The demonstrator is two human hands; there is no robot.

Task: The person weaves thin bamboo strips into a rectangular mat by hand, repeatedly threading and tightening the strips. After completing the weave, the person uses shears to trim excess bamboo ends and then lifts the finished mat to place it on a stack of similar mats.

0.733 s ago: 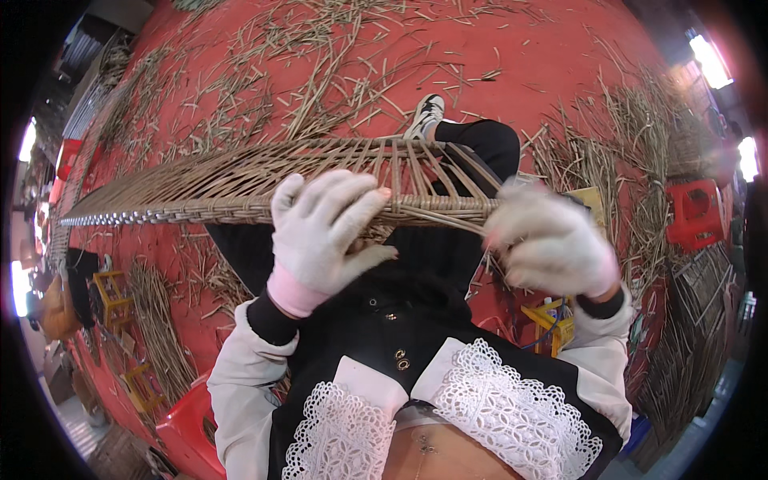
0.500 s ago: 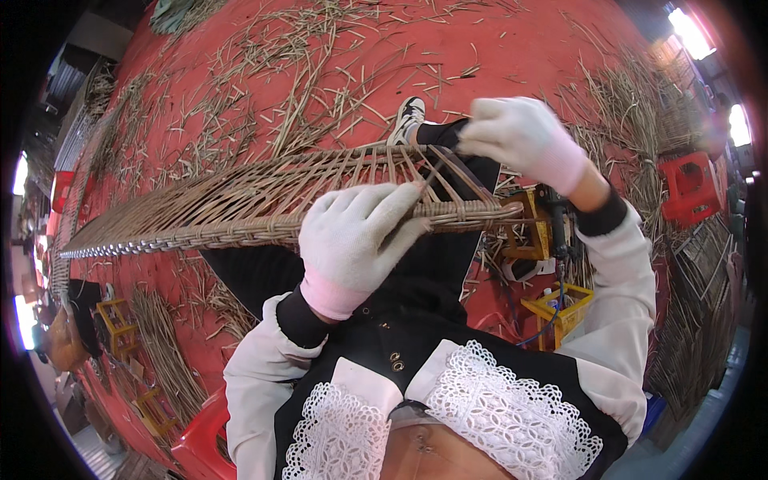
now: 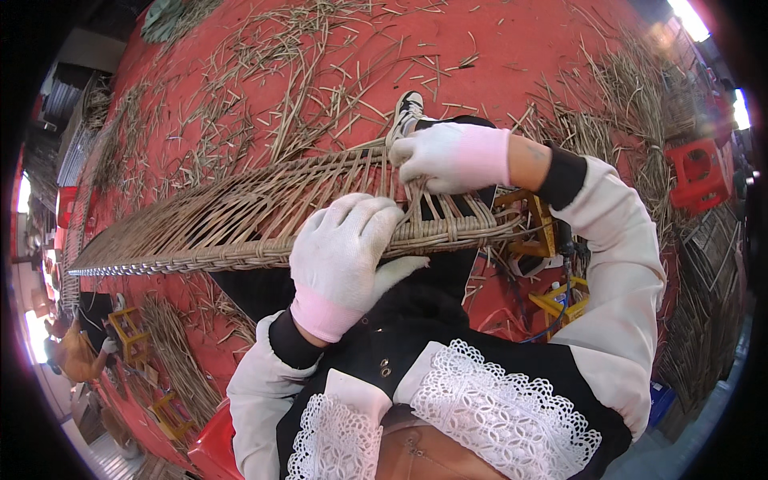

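Observation:
A long woven wicker panel (image 3: 204, 260) lies across my lap, with thin brown strands laced between its near and far rims. In a white glove with a pink cuff, my left hand (image 3: 342, 260) clasps the near rim, fingers over the top and thumb below. My right hand (image 3: 450, 158), gloved the same way, is at the right end of the panel with its fingers curled around a wicker strand (image 3: 412, 204). Its fingertips are partly hidden among the strands.
Cut strips (image 3: 296, 88) litter the red floor (image 3: 512, 40). A red stool (image 3: 698, 174) stands at the right, and a yellow stool (image 3: 532, 232) is beyond the panel's right end. Another person in orange (image 3: 80, 356) is at the far left, near a yellow stool frame (image 3: 130, 334).
My right hand has come down and left from above the panel's right end to the strands. My left hand stays on the near rim, its fingers drawn closer together.

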